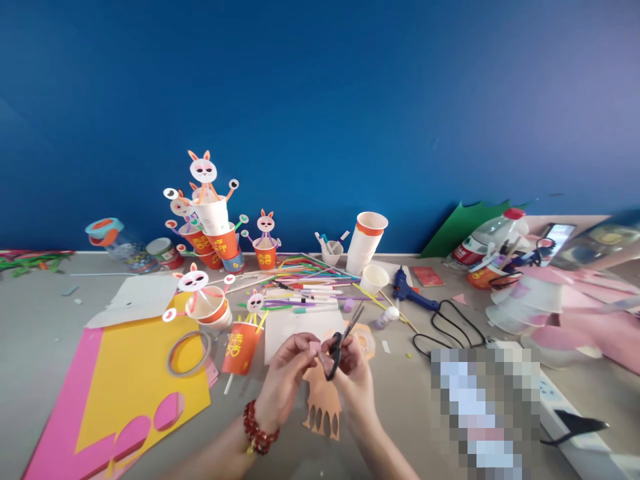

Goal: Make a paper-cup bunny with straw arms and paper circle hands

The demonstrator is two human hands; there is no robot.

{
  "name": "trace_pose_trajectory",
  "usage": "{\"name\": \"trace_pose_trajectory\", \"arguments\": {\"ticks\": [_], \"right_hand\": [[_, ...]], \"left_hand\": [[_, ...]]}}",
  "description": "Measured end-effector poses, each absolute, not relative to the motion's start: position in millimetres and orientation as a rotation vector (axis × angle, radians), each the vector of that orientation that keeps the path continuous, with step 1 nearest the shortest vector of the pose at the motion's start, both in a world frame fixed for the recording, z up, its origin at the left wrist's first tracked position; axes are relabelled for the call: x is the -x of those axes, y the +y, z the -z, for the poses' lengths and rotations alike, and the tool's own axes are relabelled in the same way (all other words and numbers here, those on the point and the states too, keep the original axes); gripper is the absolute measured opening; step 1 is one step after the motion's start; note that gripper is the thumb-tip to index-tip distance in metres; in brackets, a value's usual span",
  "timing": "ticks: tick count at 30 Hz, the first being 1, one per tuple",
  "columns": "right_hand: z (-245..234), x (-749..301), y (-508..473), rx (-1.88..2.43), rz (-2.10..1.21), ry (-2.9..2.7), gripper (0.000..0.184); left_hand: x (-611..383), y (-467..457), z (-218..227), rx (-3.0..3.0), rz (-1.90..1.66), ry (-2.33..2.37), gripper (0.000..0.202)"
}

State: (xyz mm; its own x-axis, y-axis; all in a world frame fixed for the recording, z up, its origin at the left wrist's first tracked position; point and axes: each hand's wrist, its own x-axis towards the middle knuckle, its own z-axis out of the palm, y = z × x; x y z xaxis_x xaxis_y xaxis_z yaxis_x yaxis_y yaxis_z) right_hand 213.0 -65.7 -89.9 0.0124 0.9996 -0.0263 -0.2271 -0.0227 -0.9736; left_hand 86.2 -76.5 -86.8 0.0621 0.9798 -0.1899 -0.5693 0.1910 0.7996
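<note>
My left hand [286, 373], with a red bead bracelet [257, 430] at its wrist, pinches a small pink paper piece [315, 347] at the middle of the view. Close on its right, my right hand [353, 377] is closed around black-handled scissors [336, 357], whose blades point up and away. Its fingertips also meet near the pink piece. Below both hands lies an orange paper sheet [323, 400] with leaf-shaped cut-outs along its near edge. A white paper sheet [285, 327] is on the table just behind the left hand.
Several paper cups with rabbit heads [243, 347] stand at left, beside a tape roll [189, 352] on yellow paper [145, 373]. Markers and coloured sticks [310, 280] spread behind the hands. A blue glue gun [413, 290] with a black cord, and a power strip [570, 413], are at right.
</note>
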Motion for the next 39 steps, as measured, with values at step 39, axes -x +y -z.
{"name": "trace_pose_trajectory", "arguments": {"ticks": [39], "right_hand": [[115.2,-218.0,-98.2,0.977,-1.749,-1.239,0.051]], "left_hand": [[-81.5,-76.6,81.4,-0.7,-1.348,0.894,0.009]]}}
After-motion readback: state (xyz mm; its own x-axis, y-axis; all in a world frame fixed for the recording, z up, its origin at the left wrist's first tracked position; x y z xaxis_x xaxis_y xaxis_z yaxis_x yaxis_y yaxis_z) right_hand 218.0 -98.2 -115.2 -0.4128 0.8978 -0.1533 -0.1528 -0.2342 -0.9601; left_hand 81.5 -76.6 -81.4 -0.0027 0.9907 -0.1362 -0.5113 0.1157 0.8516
